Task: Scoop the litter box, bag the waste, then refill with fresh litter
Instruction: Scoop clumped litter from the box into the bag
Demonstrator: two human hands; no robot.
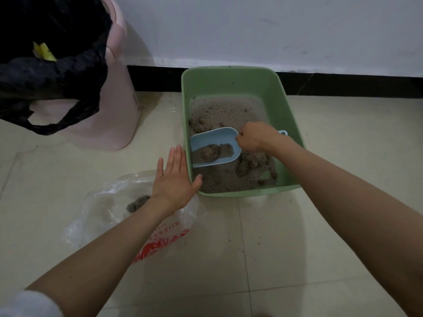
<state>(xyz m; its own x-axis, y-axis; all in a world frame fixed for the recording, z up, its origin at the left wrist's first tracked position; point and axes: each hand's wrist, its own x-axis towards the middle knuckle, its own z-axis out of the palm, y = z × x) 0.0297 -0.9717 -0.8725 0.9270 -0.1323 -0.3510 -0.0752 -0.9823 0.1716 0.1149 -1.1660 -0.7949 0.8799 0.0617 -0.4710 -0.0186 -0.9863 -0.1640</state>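
— Pale floor tiles (297,248) run up to a black skirting strip (343,84) under a white wall (251,26). What is set on them?

— A green litter box (231,81) is placed close to the skirting, its far end toward the wall. Grey-brown litter (224,108) is spread over its bottom, and darker clumps (250,162) are gathered in the near half of the box.

— And the scoop?

— A light blue scoop (215,138) is held over the near left part of the box, with a clump and loose litter carried in its bowl. Its handle is gripped by the right hand (256,137), whose fingers are curled round it; only the end of the handle is seen past the hand.

— How is the other hand kept?

— The left hand (174,179) is spread flat just outside the box's left wall, fingers straight and nothing held; the thumb is laid at the near left rim.

— What is found outward from the box?

— A clear plastic bag (109,202) with red print is laid on the tiles left of the box's near corner, partly under the left forearm; a small grey clump (137,203) is seen inside it. Farther left of the box, toward the wall, a pink bin (109,124) is lined with a black bag (57,72), and something yellow (43,52) is seen in it.
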